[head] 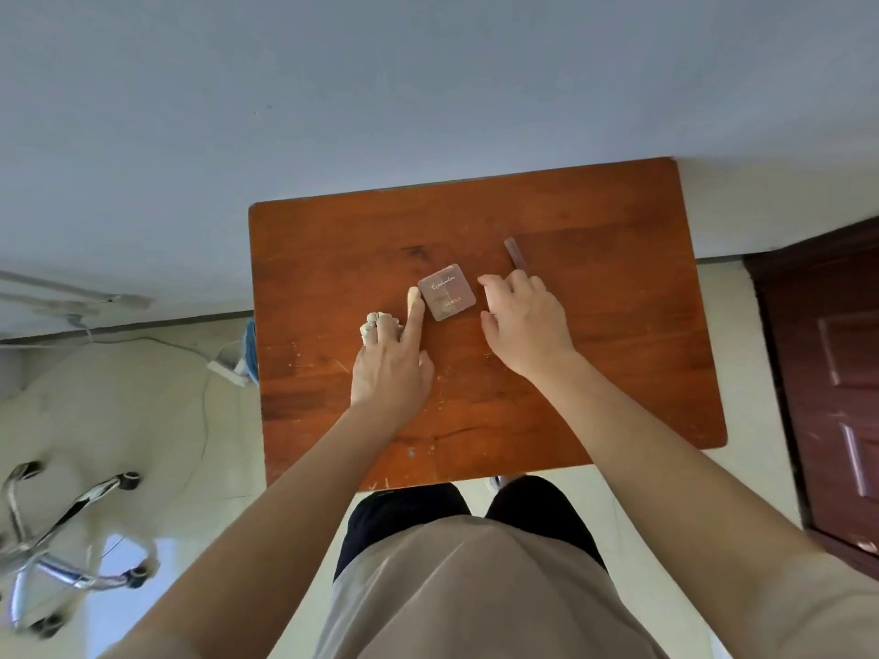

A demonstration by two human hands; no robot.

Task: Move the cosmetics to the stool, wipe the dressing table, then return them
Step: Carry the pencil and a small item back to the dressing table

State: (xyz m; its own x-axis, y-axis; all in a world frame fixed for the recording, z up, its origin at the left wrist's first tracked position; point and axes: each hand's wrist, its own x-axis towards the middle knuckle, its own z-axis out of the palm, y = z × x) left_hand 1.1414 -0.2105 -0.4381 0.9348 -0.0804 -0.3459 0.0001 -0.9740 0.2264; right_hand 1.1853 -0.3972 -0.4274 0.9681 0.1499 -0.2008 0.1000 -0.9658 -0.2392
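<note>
A square pinkish-brown eyeshadow palette (447, 292) lies flat in the middle of the reddish wooden dressing table (594, 373). My left hand (390, 368) is just left of it and grips a crumpled white wad (375, 324) under its curled fingers. Its index finger stretches forward along a short cream-coloured stick (413, 295) beside the palette. My right hand (523, 321) rests just right of the palette. Its fingers curl over the near end of a slim dark stick (514, 252), which points away toward the wall.
The table stands against a pale wall (428, 88). A chair's chrome wheeled base (71, 530) is on the floor at the left. A white power strip with cables (228, 366) lies by the table's left edge. A dark brown door (832, 373) is at the right.
</note>
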